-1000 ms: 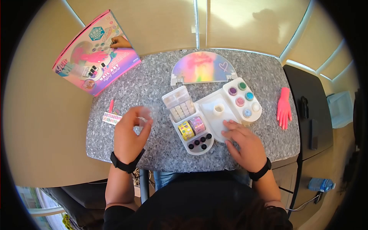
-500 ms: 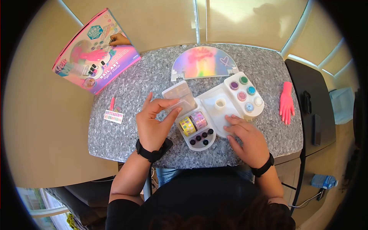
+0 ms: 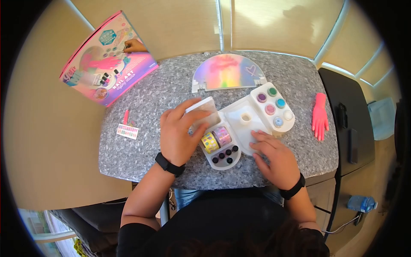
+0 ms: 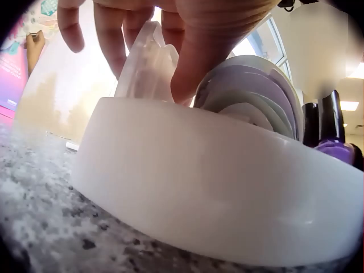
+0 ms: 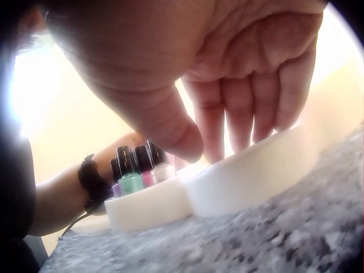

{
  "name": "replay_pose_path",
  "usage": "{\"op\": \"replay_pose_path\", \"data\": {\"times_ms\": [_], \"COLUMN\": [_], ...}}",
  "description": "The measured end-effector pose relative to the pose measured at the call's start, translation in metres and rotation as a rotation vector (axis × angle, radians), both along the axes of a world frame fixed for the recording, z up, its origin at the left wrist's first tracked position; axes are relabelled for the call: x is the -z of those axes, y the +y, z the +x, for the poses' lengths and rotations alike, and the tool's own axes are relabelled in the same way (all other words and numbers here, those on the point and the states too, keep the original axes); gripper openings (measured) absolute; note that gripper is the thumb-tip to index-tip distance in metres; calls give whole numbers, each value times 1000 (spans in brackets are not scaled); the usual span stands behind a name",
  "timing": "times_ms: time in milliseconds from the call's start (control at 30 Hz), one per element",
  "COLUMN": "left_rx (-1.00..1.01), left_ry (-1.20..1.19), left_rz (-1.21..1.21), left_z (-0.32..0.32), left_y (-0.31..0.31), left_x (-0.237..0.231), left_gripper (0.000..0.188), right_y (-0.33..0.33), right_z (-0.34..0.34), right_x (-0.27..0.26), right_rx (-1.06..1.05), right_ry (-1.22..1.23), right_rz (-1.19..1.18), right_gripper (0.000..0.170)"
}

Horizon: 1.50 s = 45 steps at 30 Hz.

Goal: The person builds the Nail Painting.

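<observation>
My left hand [image 3: 176, 130] is over the far left compartment of a white plastic tray [image 3: 252, 143]. Its thumb and fingers pinch a clear plastic case [image 4: 149, 71] that stands tilted in that compartment. Beside the thumb sit two tape rolls, a yellow patterned one [image 3: 209, 142] and a pink-purple one [image 3: 222, 135]. Several small nail polish bottles [image 3: 221, 155] with black caps fill the near compartment. My right hand [image 3: 276, 160] rests its extended fingers on the middle part of the tray, near a short white round post [image 3: 245, 117].
Several glitter pots [image 3: 270, 109] fill the tray's right section. Behind lies a rainbow half-round panel [image 3: 229, 73]. A pink model hand [image 3: 320, 118] lies at the right; a nail sticker card [image 3: 127, 131] and pink stick [image 3: 126, 115] at the left. A printed box [image 3: 109, 64] stands back left.
My left hand has brought a clear plastic piece from the left of the table rightward, down into the tray's far left compartment. My right hand stays on the tray.
</observation>
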<state>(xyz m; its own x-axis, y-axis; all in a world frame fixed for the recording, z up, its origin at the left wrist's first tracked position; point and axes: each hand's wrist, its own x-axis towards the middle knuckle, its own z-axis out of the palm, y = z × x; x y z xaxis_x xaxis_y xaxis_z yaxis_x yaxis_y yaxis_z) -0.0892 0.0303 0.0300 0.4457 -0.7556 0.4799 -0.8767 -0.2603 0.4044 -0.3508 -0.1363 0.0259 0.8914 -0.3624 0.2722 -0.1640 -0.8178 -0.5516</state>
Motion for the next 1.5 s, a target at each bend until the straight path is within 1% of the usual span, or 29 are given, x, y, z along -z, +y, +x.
{"op": "replay_pose_path", "data": {"times_ms": [67,100,133,200,233,267,300,333,400,433,533,600,667,733,767,833,867,933,967,1000,1067,1100,1133,1200,1233,1300,1333,1400,1500], "left_rx": [98,99,84,-140,-203,-286,-356,-505,-703,-698,-742,-776,-759,-741,-734,-740,-737,-672,-620,-616,-525,-449,-445,-213,-212,15,17,75,110], "left_ry": [11,77,67,527,442,328,234,206,85,81,205,-142,-126,93,94,119,123,282,276,275,435,470,471,443,445,121,122,-84,-173], "left_rz": [-124,-175,-166,-276,-218,-198,-115,29,247,245,362,546,532,502,500,487,484,309,215,212,76,-79,-79,-317,-325,-308,-311,-294,-214], "left_z": [0,6,12,29,46,60,83,97,139,155,182,183,167,160,153,139,140,146,135,124,101,83,66,33,21,3,-5,-15,-16], "left_y": [0,6,13,26,36,48,64,82,129,149,190,204,193,187,182,175,179,190,186,183,175,164,153,133,124,107,97,76,61], "left_x": [-13,-11,-12,-15,-18,-20,-17,-21,0,10,41,61,46,37,30,21,24,29,21,11,-10,-20,-31,-50,-56,-65,-65,-65,-61], "left_gripper": [36,46,46,59,68,67,75,89,108,108,121,129,131,130,130,114,114,87,52,52,29,16,16,17,17,21,21,22,28], "right_y": [1,1,1,1,0,0,-1,-1,-2,-2,-2,-2,-2,-1,0,1,2,0,-1,-1,0,1,2,4,4,5,5,6,6], "right_z": [1,1,2,2,2,2,2,2,1,1,2,2,2,3,4,4,4,3,3,3,3,3,4,5,5,6,6,5,5], "right_x": [-1,-1,0,3,2,1,1,-1,-2,-1,0,1,2,2,1,0,1,1,1,0,-1,-1,-2,-3,-3,-2,-1,1,5], "right_rx": [-20,-12,1,3,-3,-8,-7,-13,-15,-12,-2,-9,-6,0,6,15,17,8,-2,2,3,8,13,13,9,10,11,12,12], "right_ry": [-14,-15,-15,-20,-14,-6,-5,-4,-6,3,-5,-8,-15,-13,-12,-11,-14,-8,-4,-5,11,12,17,24,25,20,14,15,-19], "right_rz": [17,8,1,6,-8,-23,-23,-19,-20,-17,-15,-15,-14,-25,-38,-41,-39,-41,-35,-39,-26,-27,-36,-52,-38,-28,-25,-22,-33], "right_gripper": [25,25,24,25,25,25,25,25,24,24,24,24,23,23,22,23,23,23,24,24,25,25,25,25,25,25,25,25,25]}}
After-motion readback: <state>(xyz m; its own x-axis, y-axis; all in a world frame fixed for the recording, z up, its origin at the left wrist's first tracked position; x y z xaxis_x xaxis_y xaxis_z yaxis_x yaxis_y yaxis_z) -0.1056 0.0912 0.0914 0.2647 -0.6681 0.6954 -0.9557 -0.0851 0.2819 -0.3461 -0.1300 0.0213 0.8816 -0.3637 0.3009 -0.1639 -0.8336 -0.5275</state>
